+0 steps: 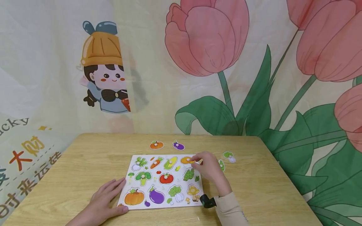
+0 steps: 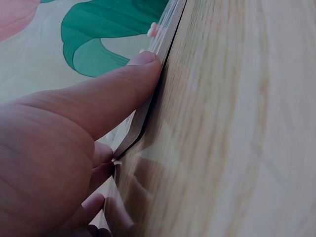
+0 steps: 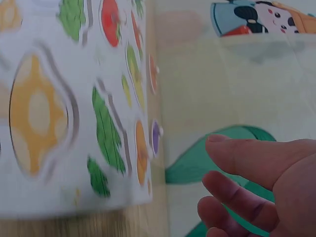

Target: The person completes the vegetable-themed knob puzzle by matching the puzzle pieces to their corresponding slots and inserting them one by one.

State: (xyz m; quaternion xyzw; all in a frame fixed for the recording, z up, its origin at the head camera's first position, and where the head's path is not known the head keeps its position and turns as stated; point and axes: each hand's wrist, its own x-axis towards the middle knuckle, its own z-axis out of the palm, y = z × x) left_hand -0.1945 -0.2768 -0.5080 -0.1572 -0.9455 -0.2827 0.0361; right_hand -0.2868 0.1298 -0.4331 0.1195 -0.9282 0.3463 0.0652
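White rectangular vegetable-puzzle board (image 1: 164,206) lies on the pale wooden desk (image 1: 263,188); left hand (image 1: 105,197), fingers extended, touches its left edge, presumably steadying it. Right hand (image 1: 210,166), fingers parted and empty, hovers beside the orange oval knobbed piece (image 1: 185,160) seated upper right.

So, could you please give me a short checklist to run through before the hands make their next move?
1. Board supported: ok; the left hand touches its left side.
2. Right hand free: ok; in the right wrist view its fingers hold nothing.
3. Orange oval piece fully seated: cannot tell; the right hand partly covers it in the head view.
4. Pumpkin piece and eggplant piece in their slots: not ok; both lie on the table beyond the board.
5. Bok choy piece in its slot: not ok; it lies right of the board.
6. Mushroom slot filled: not ok; no knobbed piece sits there.
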